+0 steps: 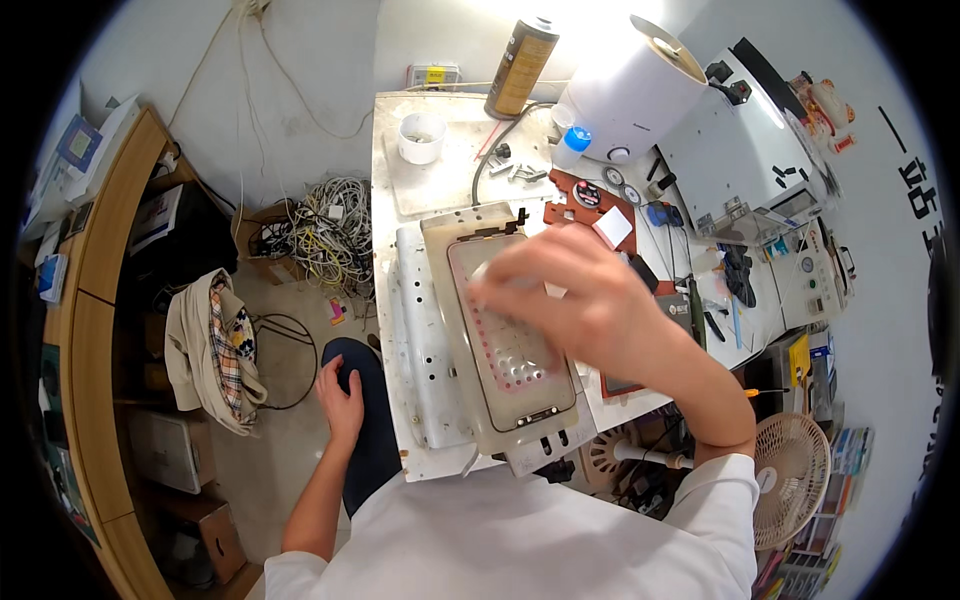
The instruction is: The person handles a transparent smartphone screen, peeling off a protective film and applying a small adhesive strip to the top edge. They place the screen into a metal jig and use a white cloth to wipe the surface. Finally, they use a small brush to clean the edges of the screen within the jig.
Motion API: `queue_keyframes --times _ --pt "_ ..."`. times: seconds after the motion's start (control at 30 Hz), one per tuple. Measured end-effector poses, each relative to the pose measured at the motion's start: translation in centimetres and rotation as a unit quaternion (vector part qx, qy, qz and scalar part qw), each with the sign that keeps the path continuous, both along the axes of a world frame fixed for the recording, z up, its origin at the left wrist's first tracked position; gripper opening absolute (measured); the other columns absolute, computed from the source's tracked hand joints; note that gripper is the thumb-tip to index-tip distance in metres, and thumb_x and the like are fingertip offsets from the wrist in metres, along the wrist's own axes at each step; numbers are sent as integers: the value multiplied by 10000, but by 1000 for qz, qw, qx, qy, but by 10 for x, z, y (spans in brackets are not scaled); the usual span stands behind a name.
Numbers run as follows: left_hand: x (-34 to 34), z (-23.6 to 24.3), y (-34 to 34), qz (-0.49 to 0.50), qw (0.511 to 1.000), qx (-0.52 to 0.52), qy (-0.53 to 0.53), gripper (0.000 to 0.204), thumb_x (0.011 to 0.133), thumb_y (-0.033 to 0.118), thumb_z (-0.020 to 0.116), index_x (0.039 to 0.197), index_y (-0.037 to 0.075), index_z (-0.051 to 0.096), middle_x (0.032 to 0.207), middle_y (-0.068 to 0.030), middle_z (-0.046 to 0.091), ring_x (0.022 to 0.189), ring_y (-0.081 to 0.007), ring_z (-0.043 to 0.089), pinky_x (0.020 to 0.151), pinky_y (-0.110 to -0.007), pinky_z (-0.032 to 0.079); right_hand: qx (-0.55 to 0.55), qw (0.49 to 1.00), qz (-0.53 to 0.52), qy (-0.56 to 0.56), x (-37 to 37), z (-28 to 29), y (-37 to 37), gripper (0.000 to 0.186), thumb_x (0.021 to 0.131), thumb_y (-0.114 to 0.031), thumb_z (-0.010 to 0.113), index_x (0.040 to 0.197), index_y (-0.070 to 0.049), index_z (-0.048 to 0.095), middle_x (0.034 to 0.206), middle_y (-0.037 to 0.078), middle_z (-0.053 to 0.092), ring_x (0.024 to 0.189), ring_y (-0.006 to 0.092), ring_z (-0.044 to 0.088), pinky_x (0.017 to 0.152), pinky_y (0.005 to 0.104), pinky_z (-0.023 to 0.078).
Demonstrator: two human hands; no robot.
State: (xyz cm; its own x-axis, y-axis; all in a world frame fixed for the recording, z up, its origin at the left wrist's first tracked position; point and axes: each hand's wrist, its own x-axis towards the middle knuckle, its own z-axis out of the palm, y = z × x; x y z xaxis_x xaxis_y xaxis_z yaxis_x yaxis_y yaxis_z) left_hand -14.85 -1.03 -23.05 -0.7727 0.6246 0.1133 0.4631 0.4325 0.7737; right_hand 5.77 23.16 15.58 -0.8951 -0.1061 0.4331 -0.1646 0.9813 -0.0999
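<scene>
My right hand (pixel 575 300) hovers over a phone-sized panel with a dark rim (pixel 505 385), its fingers bent together in a pinch and smeared by motion. A small pale thing may be at the fingertips, but I cannot make it out. The panel lies on a beige perforated plate (pixel 460 375) of a benchtop fixture, with round holes and reddish dots showing through it. Part of the panel is hidden under the hand. My left hand (pixel 341 400) lies on my left thigh, away from the bench, fingers stretched out and holding nothing.
At the back of the white bench (pixel 395 130) stand a white cup (pixel 421 138), a brown spray can (pixel 521 70), a blue-capped bottle (pixel 572 146) and a white humidifier-like appliance (pixel 635 95). Tools and a red mat (pixel 625 240) lie right. A cable heap (pixel 330 230) sits on the floor left.
</scene>
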Motion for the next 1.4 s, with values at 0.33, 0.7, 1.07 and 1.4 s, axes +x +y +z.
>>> queue_keyframes --times 0.33,0.7,1.07,1.4 --pt "9 -8 4 5 992 -38 118 415 904 86 670 1309 39 594 1319 -160 580 1262 -392 506 1096 -488 383 38 999 -6 28 -20 4 1 345 725 -88 749 1067 -53 777 1051 45 686 877 199 660 757 341 546" --pt "11 -5 2 4 990 -38 135 386 884 83 676 1266 49 626 1295 -142 580 1232 -369 513 1080 -482 379 14 999 29 -25 -10 8 -4 398 705 -77 726 1100 -38 742 1042 50 620 988 216 621 874 343 544" --pt "9 -2 2 4 991 -49 127 367 874 70 672 1239 48 637 1290 -132 576 1232 -361 509 1071 -471 384 11 999 30 -38 16 13 -8 347 711 -100 752 1053 -58 795 1056 33 702 890 203 664 773 341 552" --pt "10 -2 2 6 991 -51 120 354 871 69 671 1223 41 651 1294 -135 575 1232 -364 513 1089 -474 373 -17 997 71 -33 52 9 -17 290 764 -80 753 1050 -69 804 1075 33 704 851 187 648 723 333 552"
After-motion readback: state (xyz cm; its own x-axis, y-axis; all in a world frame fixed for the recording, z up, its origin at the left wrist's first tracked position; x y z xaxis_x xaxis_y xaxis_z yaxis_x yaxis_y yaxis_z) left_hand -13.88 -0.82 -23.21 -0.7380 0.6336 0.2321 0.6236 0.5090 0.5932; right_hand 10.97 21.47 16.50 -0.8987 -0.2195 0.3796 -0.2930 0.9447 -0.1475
